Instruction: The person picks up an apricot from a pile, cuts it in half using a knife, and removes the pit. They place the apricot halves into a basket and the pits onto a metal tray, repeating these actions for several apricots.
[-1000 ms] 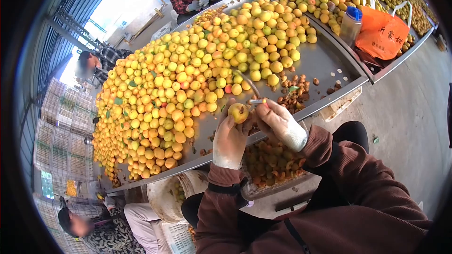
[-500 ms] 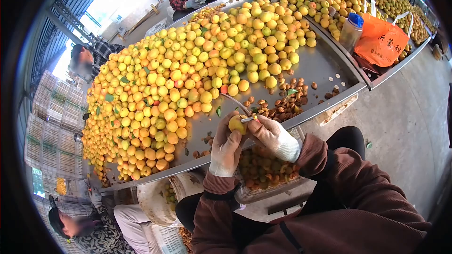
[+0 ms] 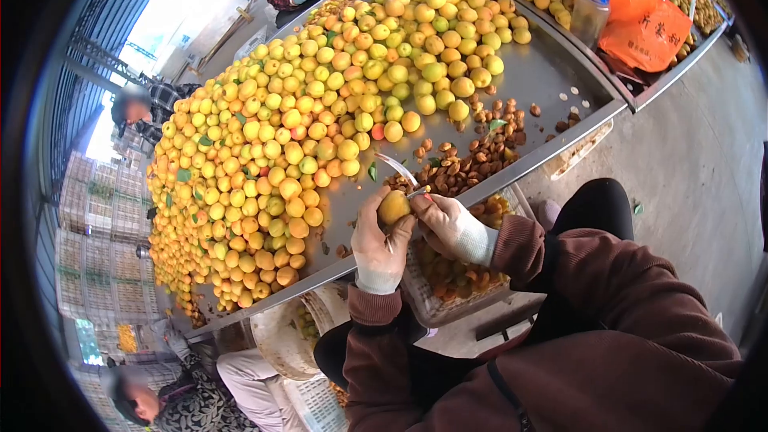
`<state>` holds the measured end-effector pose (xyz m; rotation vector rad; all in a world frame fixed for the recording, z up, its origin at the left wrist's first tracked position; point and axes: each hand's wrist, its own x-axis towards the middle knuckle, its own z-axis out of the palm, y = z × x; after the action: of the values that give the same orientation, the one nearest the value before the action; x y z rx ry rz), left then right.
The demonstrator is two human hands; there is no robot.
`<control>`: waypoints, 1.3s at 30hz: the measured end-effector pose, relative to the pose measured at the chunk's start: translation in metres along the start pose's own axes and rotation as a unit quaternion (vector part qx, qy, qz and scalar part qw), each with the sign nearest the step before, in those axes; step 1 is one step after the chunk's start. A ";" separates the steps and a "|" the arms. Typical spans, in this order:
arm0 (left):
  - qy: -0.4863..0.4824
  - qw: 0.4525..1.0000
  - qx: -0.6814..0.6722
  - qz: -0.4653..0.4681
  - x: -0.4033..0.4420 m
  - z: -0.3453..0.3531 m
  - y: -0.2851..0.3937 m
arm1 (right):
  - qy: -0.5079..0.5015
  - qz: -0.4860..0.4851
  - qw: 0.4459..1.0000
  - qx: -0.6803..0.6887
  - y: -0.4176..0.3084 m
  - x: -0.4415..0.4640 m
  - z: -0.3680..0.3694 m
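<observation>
My left hand (image 3: pixel 374 246), in a pale glove, is closed around a yellow apricot (image 3: pixel 394 207) above the table's near edge. My right hand (image 3: pixel 454 228), gloved too, grips a small knife with a thin, curved metal blade (image 3: pixel 397 166). The blade points up and left, and the fingers hide most of its handle. Both hands meet at the fruit, with the right fingertips against its right side. Just beyond them, brown apricot pits (image 3: pixel 468 166) lie in a loose heap. Beneath the hands is a crate (image 3: pixel 422 314) of split apricots.
A metal table (image 3: pixel 552 84) bears a large mound of apricots (image 3: pixel 264 168). An orange bag (image 3: pixel 645 28) and a blue-lidded bottle (image 3: pixel 590 14) stand at the right. A white bucket (image 3: pixel 280 336) is at lower left. Several co-workers sit around the table; stacked crates (image 3: pixel 104 208) line the left.
My view has shifted slightly. The apricot remains in my left hand, and the curved blade now stands a little steeper beside it. My right fingers have closed in on the fruit.
</observation>
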<state>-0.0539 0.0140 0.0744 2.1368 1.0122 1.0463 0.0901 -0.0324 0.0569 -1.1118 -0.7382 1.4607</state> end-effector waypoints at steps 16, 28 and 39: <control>0.090 0.985 -0.140 -0.047 0.005 -0.005 0.005 | 0.006 -0.211 0.940 -0.268 -0.017 0.008 -0.021; 0.043 0.866 -0.476 -0.146 0.005 0.012 0.014 | -0.077 -0.191 0.976 -0.063 -0.013 -0.014 -0.013; 0.021 0.847 -0.503 -0.170 -0.001 0.031 0.014 | -0.032 -0.193 0.976 -0.093 -0.005 -0.009 -0.026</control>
<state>-0.0236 0.0007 0.0679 1.0366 0.5903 1.0928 0.1153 -0.0432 0.0544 -0.9952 -1.0876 1.1183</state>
